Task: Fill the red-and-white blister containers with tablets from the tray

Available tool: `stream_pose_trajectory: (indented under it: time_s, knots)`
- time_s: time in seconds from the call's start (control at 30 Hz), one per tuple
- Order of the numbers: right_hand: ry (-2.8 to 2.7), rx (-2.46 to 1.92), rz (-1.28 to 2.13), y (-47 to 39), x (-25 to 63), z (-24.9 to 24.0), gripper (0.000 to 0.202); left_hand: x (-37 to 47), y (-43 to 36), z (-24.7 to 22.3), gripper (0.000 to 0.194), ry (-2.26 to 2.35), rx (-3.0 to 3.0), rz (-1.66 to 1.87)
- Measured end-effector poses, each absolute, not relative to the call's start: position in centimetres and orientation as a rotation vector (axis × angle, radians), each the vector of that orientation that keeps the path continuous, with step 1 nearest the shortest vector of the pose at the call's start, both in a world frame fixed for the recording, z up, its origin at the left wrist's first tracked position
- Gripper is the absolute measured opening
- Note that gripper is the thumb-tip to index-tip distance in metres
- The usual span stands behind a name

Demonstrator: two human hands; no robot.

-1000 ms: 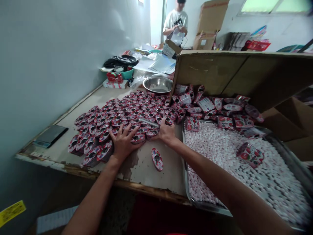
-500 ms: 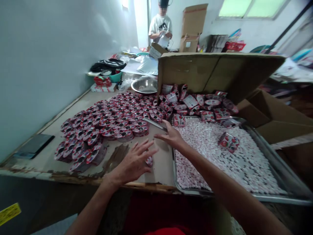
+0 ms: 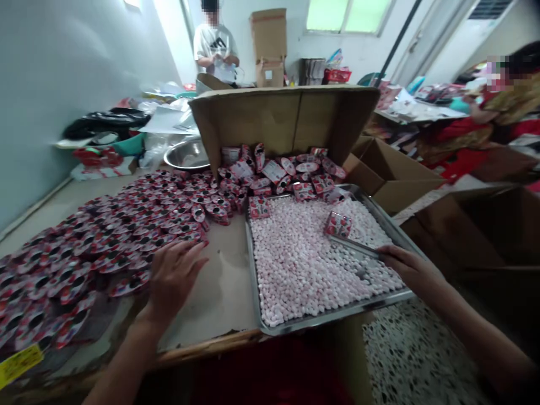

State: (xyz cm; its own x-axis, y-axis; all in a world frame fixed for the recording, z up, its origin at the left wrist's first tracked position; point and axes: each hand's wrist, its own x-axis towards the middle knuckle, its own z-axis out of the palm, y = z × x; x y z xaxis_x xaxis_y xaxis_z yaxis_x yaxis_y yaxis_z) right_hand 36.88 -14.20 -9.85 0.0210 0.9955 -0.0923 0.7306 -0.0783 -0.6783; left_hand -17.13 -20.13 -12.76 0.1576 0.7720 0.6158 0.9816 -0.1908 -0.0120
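Note:
My right hand (image 3: 405,270) pinches the end of a flat metal strip (image 3: 356,246) over the metal tray (image 3: 254,287) of small pale pink pieces (image 3: 295,259). The strip's far end lies by a red printed pack (image 3: 338,224) on the pieces. My left hand (image 3: 175,275), slightly blurred, is spread above the table at the right edge of the many small red-and-white packs (image 3: 105,242) standing with their dark openings up. Its fingertips are close to the nearest packs; whether they touch I cannot tell.
A cardboard box on its side (image 3: 324,121) spills more packs behind the tray. A steel bowl (image 3: 188,153) stands at the back left. Open cartons (image 3: 392,171) are at the right. One person (image 3: 216,48) stands at the back, another (image 3: 506,107) is at the far right.
The view has turned right. My right hand has moved with the strip from beside the packs to over the tray. My left hand has moved left towards the standing packs.

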Motion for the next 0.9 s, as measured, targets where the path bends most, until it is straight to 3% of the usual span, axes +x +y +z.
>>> stream_pose_trajectory:
  time_s: [0.2,0.3,0.43,0.53,0.63,0.77,0.9]
  knots:
    - [-1.907,-1.9,0.563,-13.7,40.9,-7.5,0.033,-4.1,-4.2,-11.1,0.061,-1.598,-2.427,-0.308]
    - [-1.914,-2.029,0.276,-11.4,44.3,-6.6,0.033,-2.9,-0.9,-11.5,0.057,-1.611,-2.386,-0.175]
    - [-2.01,-2.131,-0.066,-5.7,48.4,-5.5,0.039,-3.7,-0.9,-12.1,0.046,-1.631,-2.391,-0.312]
    - [-2.146,-2.127,-0.237,-0.8,49.3,-4.7,0.039,-3.0,-0.9,-12.2,0.048,-1.74,-2.397,-0.732]
    - [-2.209,-2.115,-0.292,3.4,48.8,-4.1,0.036,-1.1,0.7,-12.6,0.059,-1.916,-2.381,-1.381]
    - [-2.334,-2.056,-0.156,7.3,48.1,-5.0,0.039,1.9,2.6,-14.3,0.059,-2.263,-2.303,-2.205]
    - [-2.46,-1.927,0.095,9.7,47.0,-7.9,0.033,4.5,0.8,-15.7,0.053,-2.359,-2.225,-2.581]
